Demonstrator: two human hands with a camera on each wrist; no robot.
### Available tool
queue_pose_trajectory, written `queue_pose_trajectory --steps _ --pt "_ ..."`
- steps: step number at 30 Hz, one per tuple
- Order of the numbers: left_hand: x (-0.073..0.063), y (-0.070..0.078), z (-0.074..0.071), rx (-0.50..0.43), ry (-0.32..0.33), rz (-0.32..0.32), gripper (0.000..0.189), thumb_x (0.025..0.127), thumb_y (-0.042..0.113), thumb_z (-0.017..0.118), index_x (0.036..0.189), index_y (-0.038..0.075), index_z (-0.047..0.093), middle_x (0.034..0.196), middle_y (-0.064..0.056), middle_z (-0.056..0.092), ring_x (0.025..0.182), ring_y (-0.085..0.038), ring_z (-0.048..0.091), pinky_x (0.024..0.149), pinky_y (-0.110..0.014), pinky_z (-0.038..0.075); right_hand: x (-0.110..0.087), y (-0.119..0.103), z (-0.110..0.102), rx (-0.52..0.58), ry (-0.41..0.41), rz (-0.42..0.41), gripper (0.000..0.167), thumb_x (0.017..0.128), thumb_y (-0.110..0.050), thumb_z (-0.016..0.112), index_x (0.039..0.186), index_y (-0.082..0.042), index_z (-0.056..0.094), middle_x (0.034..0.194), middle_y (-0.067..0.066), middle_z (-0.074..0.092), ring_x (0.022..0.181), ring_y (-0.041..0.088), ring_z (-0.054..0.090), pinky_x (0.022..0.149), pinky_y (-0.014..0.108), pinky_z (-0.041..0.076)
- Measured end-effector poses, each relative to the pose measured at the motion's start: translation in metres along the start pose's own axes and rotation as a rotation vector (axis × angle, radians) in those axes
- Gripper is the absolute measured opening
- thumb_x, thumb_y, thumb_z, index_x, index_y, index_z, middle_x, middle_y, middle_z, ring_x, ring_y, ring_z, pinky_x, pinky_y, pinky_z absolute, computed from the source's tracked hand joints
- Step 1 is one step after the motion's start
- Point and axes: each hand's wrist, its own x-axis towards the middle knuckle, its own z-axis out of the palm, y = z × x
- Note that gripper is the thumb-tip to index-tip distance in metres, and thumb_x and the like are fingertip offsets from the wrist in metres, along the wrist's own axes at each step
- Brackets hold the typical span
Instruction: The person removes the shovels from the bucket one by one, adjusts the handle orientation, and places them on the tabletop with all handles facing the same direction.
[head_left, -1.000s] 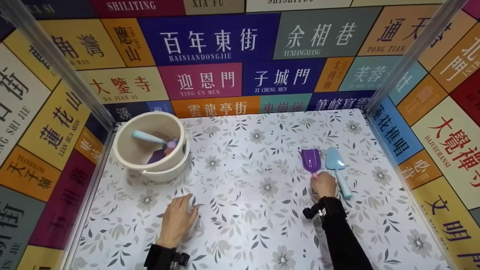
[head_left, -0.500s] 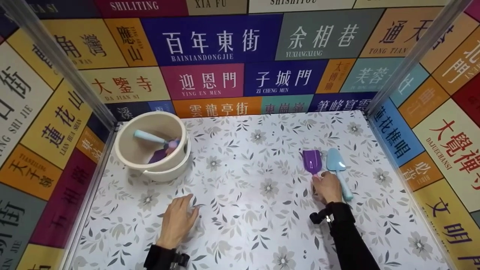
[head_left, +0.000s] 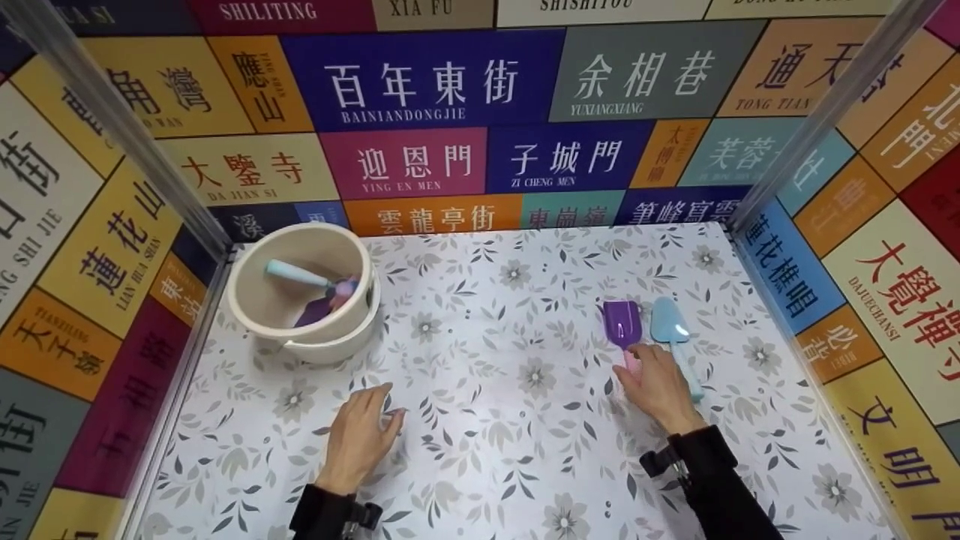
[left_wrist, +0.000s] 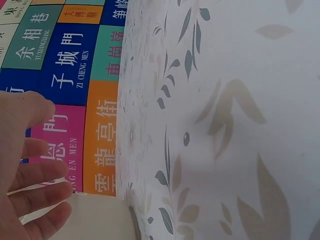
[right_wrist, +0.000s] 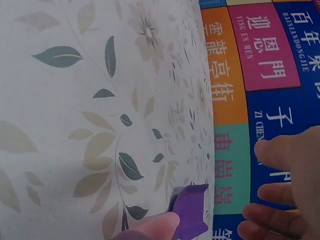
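Observation:
A toy shovel (head_left: 622,321) with a purple scoop and a pink handle lies on the patterned surface at the right. My right hand (head_left: 660,388) is over its handle with fingers extended; in the right wrist view the spread fingers are apart from the pink handle (right_wrist: 155,227). Just right of the shovel lies a light blue trowel (head_left: 669,322), its handle partly hidden by that hand. My left hand (head_left: 358,435) rests low over the surface at the left, fingers loose and holding nothing. Its nearest object is the cream bucket (head_left: 251,300).
Inside the bucket are a tool with a light blue handle (head_left: 298,273) and purple and pink pieces (head_left: 315,309). Printed panels (head_left: 420,82) wall the floral surface (head_left: 487,420) at the back and both sides, with clear corner posts.
My right hand has let go of the shovel's handle, its fingers opening as the wrist shifted right and back. The shovel stays almost in place. My left hand has hardly moved.

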Motion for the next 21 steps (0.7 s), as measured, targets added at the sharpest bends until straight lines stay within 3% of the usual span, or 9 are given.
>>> queue_pose_trajectory --steps 4,8,12,21 --pt "0.004 0.002 -0.001 -0.006 -0.001 0.014 0.046 0.078 0.011 0.09 0.117 -0.004 0.072 0.101 -0.016 0.075 0.092 -0.032 0.07 0.081 -0.044 0.06 -0.011 -0.008 0.005 -0.111 0.107 -0.213 0.043 0.085 -0.014 0.083 0.117 0.009 0.067 0.102 0.028 0.069 0.091 0.046 0.067 0.077 0.057 0.057" --pt "0.008 0.004 -0.002 -0.005 0.008 0.036 0.046 0.079 0.011 0.089 0.118 -0.004 0.071 0.099 -0.014 0.074 0.091 -0.03 0.069 0.08 -0.043 0.06 -0.02 -0.015 0.005 -0.206 0.141 -0.338 0.044 0.084 -0.017 0.085 0.117 0.005 0.066 0.108 0.025 0.069 0.093 0.042 0.067 0.072 0.053 0.057" --pt "0.01 0.005 -0.004 -0.005 0.014 0.052 0.046 0.079 0.01 0.089 0.119 -0.005 0.071 0.099 -0.013 0.073 0.091 -0.029 0.069 0.079 -0.042 0.06 -0.024 -0.019 0.004 -0.239 0.144 -0.38 0.044 0.083 -0.02 0.084 0.116 0.003 0.067 0.11 0.023 0.069 0.094 0.04 0.067 0.073 0.051 0.057" --pt "0.023 0.002 -0.011 -0.018 0.033 0.079 0.046 0.079 0.013 0.089 0.118 -0.004 0.072 0.102 -0.017 0.075 0.093 -0.033 0.071 0.079 -0.043 0.061 -0.027 -0.024 -0.002 -0.253 0.129 -0.371 0.043 0.084 -0.021 0.084 0.116 0.003 0.069 0.109 0.023 0.07 0.095 0.04 0.068 0.074 0.052 0.057"
